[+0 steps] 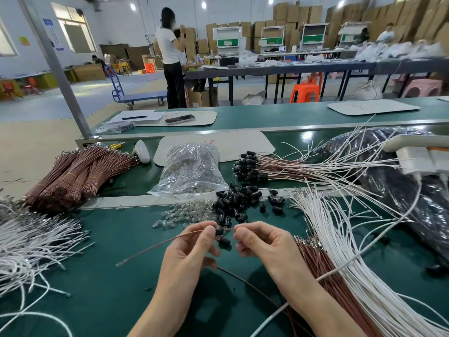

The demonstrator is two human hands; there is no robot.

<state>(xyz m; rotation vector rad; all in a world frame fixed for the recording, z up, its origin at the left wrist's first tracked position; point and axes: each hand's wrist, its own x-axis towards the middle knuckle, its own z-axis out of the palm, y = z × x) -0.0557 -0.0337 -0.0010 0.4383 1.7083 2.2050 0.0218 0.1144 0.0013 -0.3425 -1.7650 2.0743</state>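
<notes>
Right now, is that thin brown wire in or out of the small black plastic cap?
In: the wire shows on both sides of the cap, which the left hand pinches; the right hand pinches the wire.

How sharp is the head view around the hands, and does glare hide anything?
Head view: left hand and right hand, pinching black cap and brown wire, are sharp; lamp glare spots the green belt behind; boxes at top right are smeared.
</notes>
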